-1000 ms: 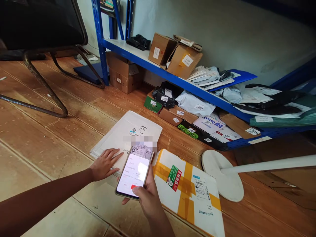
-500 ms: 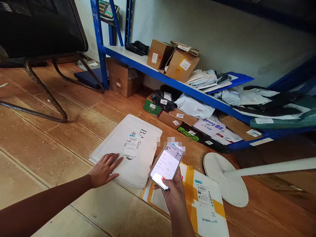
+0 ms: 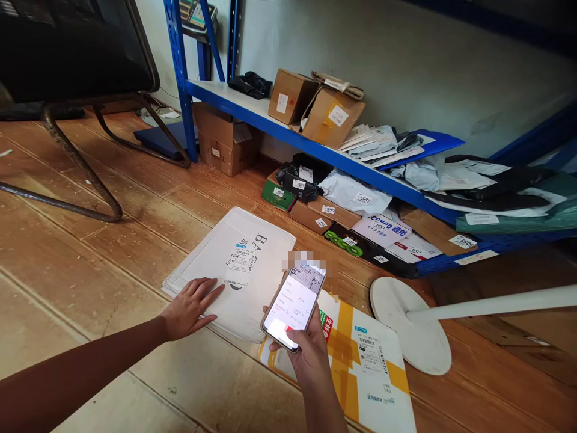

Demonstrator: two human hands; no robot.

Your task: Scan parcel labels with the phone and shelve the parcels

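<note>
My left hand (image 3: pixel 193 307) lies open, fingers spread, on the lower left corner of a white parcel (image 3: pixel 211 252) on the floor. A shipping label (image 3: pixel 238 267) sits on the parcel's upper face. In my right hand (image 3: pixel 311 355) is a smartphone (image 3: pixel 293 307), its lit screen towards me and my thumb on the lower part of the screen. The phone is held over the gap between the white parcel and a second white package (image 3: pixel 392 409) with yellow tape. That package carries a printed label (image 3: pixel 370 355) and is partly hidden by my right hand.
Blue metal shelving (image 3: pixel 279 123) holds cardboard boxes (image 3: pixel 333 117) and bagged mail; numbered parcels (image 3: pixel 356 195) sit beneath it on the floor. A round white stand base (image 3: pixel 406 331) is at the right. A black chair (image 3: pixel 76 54) stands at the left, a cardboard box (image 3: pixel 225 147) near the shelf leg.
My right hand and the phone have shifted slightly left and down, uncovering a red and green sticker on the taped package. My left hand stays on the white parcel.
</note>
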